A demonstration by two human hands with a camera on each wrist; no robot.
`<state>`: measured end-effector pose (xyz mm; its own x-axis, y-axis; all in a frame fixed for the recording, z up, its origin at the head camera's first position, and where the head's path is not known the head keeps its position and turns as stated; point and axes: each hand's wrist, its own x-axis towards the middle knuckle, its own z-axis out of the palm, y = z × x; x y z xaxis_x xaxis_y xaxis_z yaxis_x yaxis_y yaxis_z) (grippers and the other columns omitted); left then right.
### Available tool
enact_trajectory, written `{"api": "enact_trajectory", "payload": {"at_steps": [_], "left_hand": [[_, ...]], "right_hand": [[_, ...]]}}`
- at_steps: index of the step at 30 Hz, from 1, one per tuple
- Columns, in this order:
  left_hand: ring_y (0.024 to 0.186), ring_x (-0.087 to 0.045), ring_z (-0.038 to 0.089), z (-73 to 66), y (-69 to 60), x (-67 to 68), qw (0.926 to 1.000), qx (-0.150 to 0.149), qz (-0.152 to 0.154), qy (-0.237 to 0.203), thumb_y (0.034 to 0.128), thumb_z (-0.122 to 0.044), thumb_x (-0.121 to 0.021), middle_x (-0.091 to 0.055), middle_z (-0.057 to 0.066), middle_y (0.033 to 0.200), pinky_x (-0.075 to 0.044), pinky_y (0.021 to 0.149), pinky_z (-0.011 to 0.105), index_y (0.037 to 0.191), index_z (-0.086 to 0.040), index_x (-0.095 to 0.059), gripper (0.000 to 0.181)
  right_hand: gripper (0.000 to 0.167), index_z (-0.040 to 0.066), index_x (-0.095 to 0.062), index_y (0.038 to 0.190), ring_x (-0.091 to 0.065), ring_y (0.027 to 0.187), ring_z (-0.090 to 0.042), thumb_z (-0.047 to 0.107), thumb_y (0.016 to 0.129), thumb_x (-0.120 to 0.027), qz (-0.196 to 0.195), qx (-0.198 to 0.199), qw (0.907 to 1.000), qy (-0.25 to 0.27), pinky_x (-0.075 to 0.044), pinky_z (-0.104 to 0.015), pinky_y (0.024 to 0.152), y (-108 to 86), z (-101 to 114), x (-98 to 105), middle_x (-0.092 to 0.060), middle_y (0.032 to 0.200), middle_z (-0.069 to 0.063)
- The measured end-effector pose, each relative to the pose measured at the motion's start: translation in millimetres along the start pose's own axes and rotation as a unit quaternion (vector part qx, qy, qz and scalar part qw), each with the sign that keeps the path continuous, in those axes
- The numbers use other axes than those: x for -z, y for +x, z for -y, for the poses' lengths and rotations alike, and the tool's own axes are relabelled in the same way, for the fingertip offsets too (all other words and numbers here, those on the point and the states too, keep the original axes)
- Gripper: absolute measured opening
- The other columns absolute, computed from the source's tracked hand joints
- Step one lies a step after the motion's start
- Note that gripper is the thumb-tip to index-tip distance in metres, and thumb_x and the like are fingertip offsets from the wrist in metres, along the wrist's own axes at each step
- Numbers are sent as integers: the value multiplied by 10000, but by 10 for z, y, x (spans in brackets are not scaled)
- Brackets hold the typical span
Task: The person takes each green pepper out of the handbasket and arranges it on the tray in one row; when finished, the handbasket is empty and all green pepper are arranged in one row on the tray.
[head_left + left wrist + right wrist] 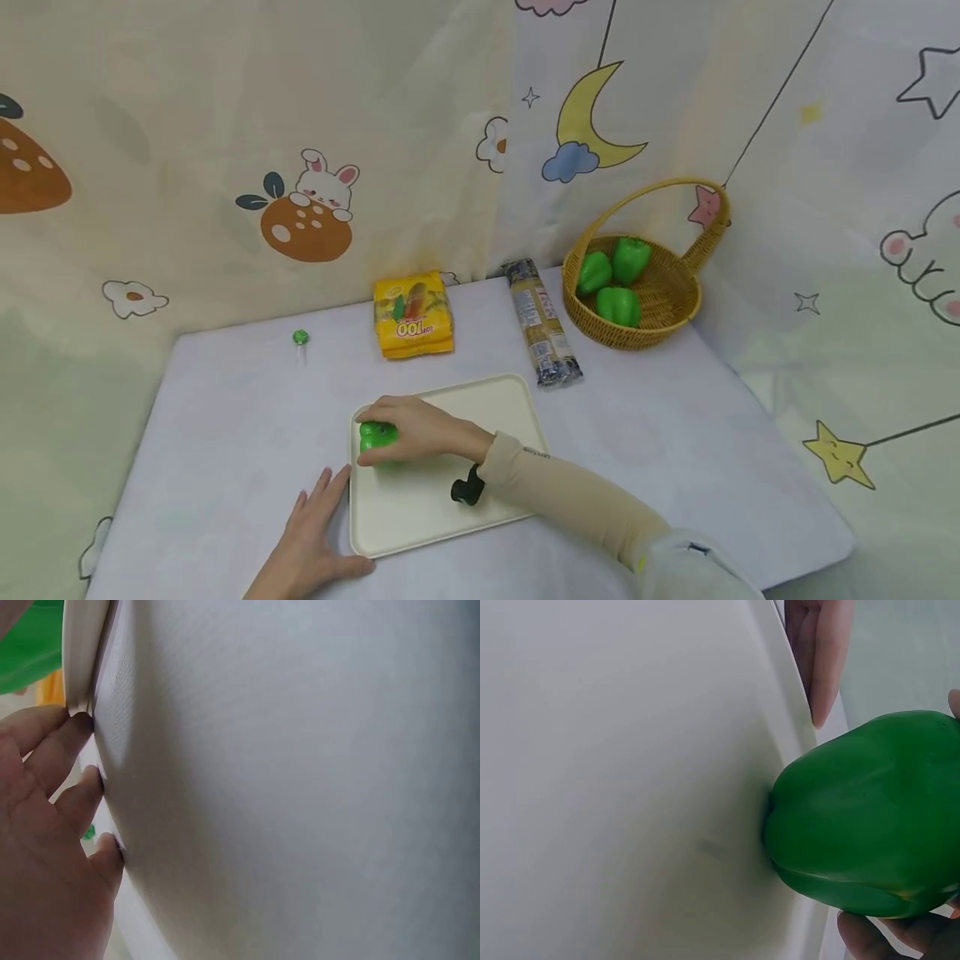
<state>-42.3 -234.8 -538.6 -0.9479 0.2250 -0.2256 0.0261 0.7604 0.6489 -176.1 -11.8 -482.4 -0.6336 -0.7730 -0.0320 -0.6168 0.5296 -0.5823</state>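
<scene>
With our right hand [411, 427] we are gripping a green bell pepper [377, 437] at the far left corner of a cream tray [412, 521]; thumb and fingers are curling round opposite sides, standing apart by just the pepper's width. In the right wrist view we are seeing the pepper's end close to the tray floor, but we cannot tell whether it is resting there. Our left hand [309, 533] is holding nothing: its fingers are spreading beside the tray's left edge, the index fingertip touching the rim, the thumb lying by the near left corner. A black wrist camera [468, 490] is sitting at our right wrist, beside a beige sleeve [573, 493]. Beyond the tray, on the white-covered table [217, 442], a green lollipop [300, 337] is lying at left, a yellow packet [412, 317] in the middle and a long, dark-ended packet [542, 323] at right. Farther right, a wicker basket [622, 337] is holding three more green peppers [630, 260].
</scene>
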Motion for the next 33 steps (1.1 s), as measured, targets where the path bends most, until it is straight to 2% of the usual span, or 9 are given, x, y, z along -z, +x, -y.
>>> {"api": "enact_trajectory", "payload": {"at_steps": [5,13,21,24,29,33], "left_hand": [[1544,-180,443,-31,25,-51,9998,-86,-185,3,490,-524,-947,-310,194,1643,-42,1296,581,1584,-114,-285,1343],[1582,-106,390,-65,22,-8,9994,338,82,-82,457,-539,-952,-242,149,1677,-27,1284,629,1604,-155,-245,1401],[1590,-107,355,-5,-7,-18,9990,410,124,-141,454,-566,-947,-245,144,1677,-8,1290,617,1612,-213,-230,1407],[1586,-120,368,14,-39,-33,9989,422,129,-168,468,-567,-943,-236,150,1678,-5,1287,628,1612,-199,-233,1395],[1576,-148,390,6,-70,-7,9991,363,-145,-138,468,-537,-950,-260,141,1673,-50,1278,656,1601,-186,-272,1366],[1579,-142,384,-28,-40,-9,9992,263,-256,-131,476,-563,-941,-254,112,1680,-72,1279,660,1599,-212,-277,1352]], "right_hand": [[642,242,-559,1427,-576,1071,-43,593,897,-648,10,-52,10000,-55,-469,-104,833,1,-18,2,-609,1381,62],[640,223,-573,1415,-573,1042,-49,590,897,-651,4,66,10000,33,-464,-104,810,27,14,8,-630,1343,41],[615,208,-580,1404,-580,1080,-75,570,911,-643,-76,47,9999,114,-490,-139,845,36,16,-87,-620,1366,39],[627,204,-577,1409,-581,1104,-84,579,911,-637,-41,38,9999,138,-495,-148,860,29,14,-125,-613,1384,41],[650,216,-559,1430,-587,1207,-135,610,915,-610,-71,52,9998,163,-536,-229,953,37,34,-107,-584,1431,35],[656,231,-550,1438,-581,1246,-161,613,909,-617,-56,-85,9998,157,-546,-290,990,26,30,-41,-563,1458,28]]}}
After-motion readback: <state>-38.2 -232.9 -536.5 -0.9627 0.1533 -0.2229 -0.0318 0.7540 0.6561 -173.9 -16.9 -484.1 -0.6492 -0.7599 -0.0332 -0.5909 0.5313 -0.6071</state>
